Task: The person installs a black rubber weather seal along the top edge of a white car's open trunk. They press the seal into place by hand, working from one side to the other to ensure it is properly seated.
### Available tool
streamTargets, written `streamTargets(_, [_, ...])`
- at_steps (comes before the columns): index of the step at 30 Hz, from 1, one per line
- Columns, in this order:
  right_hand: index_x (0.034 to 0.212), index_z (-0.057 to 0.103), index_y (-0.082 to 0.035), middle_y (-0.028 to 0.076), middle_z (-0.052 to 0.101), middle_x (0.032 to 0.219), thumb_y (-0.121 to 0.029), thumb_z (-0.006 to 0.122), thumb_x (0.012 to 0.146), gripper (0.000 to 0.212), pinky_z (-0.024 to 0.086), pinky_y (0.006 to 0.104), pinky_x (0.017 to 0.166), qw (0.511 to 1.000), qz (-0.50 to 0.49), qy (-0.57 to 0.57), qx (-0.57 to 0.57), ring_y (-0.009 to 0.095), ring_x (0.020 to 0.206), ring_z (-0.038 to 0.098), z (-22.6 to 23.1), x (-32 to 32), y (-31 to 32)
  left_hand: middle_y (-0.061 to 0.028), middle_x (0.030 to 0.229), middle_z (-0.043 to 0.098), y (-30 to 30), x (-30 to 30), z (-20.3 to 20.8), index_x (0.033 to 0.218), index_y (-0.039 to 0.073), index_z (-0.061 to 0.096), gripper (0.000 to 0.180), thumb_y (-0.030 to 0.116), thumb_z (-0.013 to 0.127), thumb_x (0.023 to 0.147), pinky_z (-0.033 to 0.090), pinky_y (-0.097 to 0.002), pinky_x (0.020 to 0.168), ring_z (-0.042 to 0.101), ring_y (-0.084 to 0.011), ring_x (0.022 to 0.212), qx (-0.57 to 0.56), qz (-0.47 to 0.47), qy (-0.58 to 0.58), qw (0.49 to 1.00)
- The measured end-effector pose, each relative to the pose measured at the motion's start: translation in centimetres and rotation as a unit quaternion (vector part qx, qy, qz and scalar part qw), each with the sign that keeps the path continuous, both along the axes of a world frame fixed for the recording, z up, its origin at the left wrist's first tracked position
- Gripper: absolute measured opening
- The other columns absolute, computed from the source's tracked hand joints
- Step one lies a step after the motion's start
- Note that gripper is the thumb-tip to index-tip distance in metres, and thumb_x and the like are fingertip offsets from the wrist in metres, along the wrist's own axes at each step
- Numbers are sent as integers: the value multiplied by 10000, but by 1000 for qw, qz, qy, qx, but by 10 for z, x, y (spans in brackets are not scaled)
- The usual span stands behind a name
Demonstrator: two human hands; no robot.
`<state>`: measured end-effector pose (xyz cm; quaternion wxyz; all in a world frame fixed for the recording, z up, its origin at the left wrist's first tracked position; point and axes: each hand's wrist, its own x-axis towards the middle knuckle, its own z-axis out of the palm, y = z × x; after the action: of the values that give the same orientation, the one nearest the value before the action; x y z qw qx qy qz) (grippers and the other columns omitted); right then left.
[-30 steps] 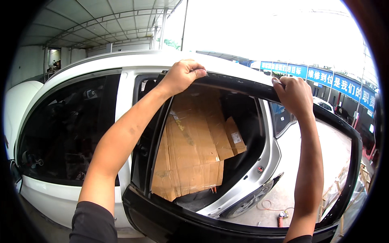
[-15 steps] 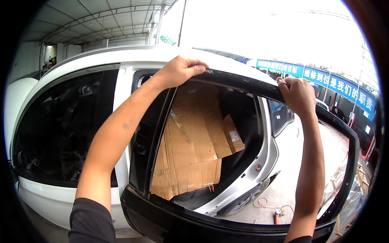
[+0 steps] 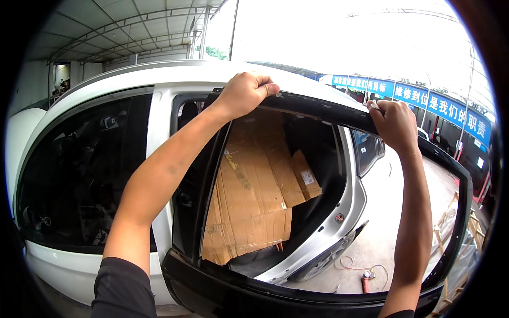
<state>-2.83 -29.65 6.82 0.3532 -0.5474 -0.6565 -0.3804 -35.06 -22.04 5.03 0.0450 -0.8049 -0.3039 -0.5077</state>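
A black car door (image 3: pixel 323 109) stands open in front of me, its window frame without glass. My left hand (image 3: pixel 246 94) is closed, thumb and fingers at the top edge of that frame. Farther right along the same edge, my right hand (image 3: pixel 393 121) is closed too, thumb and fingers pinched over it. Anything thin between the fingers is too small to make out. Through the frame, flattened brown cardboard (image 3: pixel 249 185) covers the rear seat area of the white car (image 3: pixel 297 78).
A dark-tinted front window (image 3: pixel 79 169) lies to the left. On the floor beyond the door is a red-handled gauge tool (image 3: pixel 366 281) with a thin hose. Wooden slats and clear wrapping (image 3: pixel 450 265) are at the right. Blue banners (image 3: pixel 419 100) hang behind.
Both hands have shifted slightly to the right along the frame's top edge. The view has moved a little; the door and cardboard look otherwise the same.
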Motion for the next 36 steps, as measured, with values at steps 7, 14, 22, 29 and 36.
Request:
streamTargets(7, [748,732,-34,138,647,598,-332,522,945,414,524,394,634,999,-19,-22,27,264,559,648,-1,1,-2,-116,869,719,1,-10,2,985,36,737,272,280,628,932,503,-316,797,673,-217,842,-40,-76,-40,996])
streamTargets(14, [727,722,-36,130,637,583,-342,515,951,431,515,383,605,1000,-23,-2,1,256,524,631,1,-3,-5,-108,929,686,1,-7,0,996,39,731,244,248,699,874,500,-341,820,653,-233,876,18,-47,47,998])
streamTargets(22, [718,726,-47,135,651,610,-334,529,939,412,516,389,637,1000,-12,-6,9,265,563,645,0,-3,-6,-106,768,631,1,10,-7,835,-11,707,281,264,685,886,473,-353,727,607,-251,767,111,29,-8,993])
streamTargets(29, [741,734,-43,137,656,616,-342,521,937,416,529,391,645,999,-30,15,-9,271,567,650,0,-5,-8,-105,789,659,-2,20,-6,830,-1,705,346,324,636,928,468,-341,718,614,-217,784,50,68,-45,995])
streamTargets(36, [753,737,-42,140,653,611,-338,515,939,414,535,389,622,999,-33,0,2,264,546,646,1,-5,-10,-69,867,695,-4,0,-8,929,8,728,258,255,658,913,484,-297,765,611,-141,823,19,-87,-37,995])
